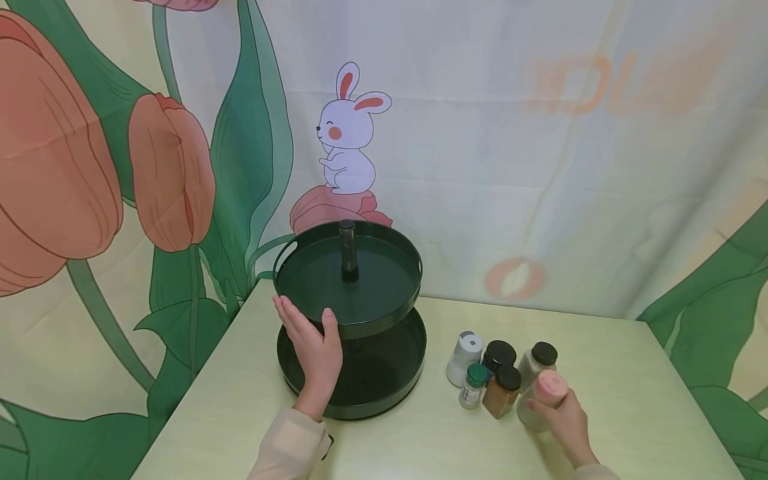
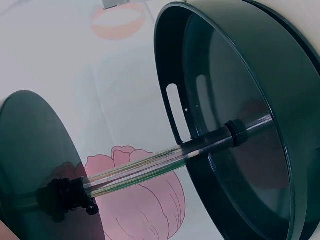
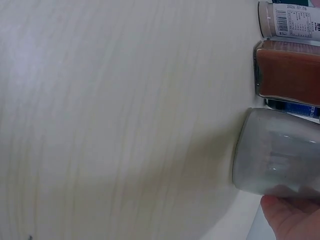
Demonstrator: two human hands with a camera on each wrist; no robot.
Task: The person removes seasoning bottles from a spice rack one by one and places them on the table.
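A dark green two-tier round tray stand [image 1: 378,327] stands on the table, with a short post rising from its upper tray. My left hand [image 1: 316,357] lies against the near left side of the upper tray, fingers extended and thumb apart. In the left wrist view a clear tube [image 2: 137,172] joins the two tiers. At the right, my right hand [image 1: 567,421] grips a pink-lidded jar [image 1: 551,387] near its top. The right wrist view shows the translucent body of that jar [image 3: 277,152] with fingertips along its side; whether its base touches the table cannot be told.
Left of the pink-lidded jar are a white shaker [image 1: 465,357], a green-capped bottle [image 1: 473,387], a black-lidded jar [image 1: 499,357], a brown spice jar [image 1: 503,393] and another black-capped jar [image 1: 540,360]. A printed curtain [image 1: 468,167] hangs behind the table [image 1: 210,413].
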